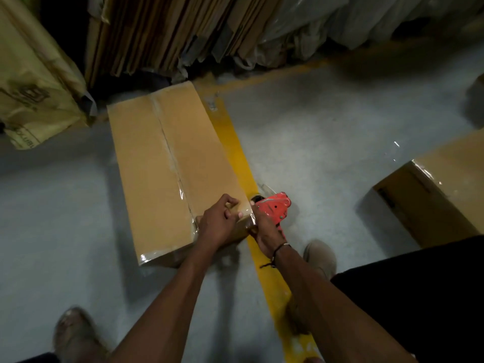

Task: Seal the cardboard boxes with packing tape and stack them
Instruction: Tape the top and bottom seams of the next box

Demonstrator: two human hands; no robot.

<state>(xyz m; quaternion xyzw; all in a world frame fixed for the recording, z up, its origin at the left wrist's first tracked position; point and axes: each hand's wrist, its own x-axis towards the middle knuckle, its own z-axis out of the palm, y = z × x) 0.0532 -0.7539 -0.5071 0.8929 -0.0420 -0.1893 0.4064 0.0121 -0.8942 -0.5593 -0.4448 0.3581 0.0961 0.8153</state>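
Note:
A long brown cardboard box (pixel 162 163) lies on the grey floor, its flaps closed and clear tape running along the centre seam. My left hand (pixel 220 224) presses on the box's near right corner, fingers curled over the tape there. My right hand (pixel 264 231) grips a red tape dispenser (pixel 273 205) just off that corner, with clear tape stretched from it to the box edge. A second taped cardboard box (pixel 440 187) sits on the floor at the right.
A yellow floor line (pixel 235 142) runs beside the box and under my right arm. Flattened cardboard sheets (pixel 162 32) and plastic wrap lean at the back. A printed tan sack (pixel 34 74) stands at the left. My shoes (pixel 320 258) are near the box.

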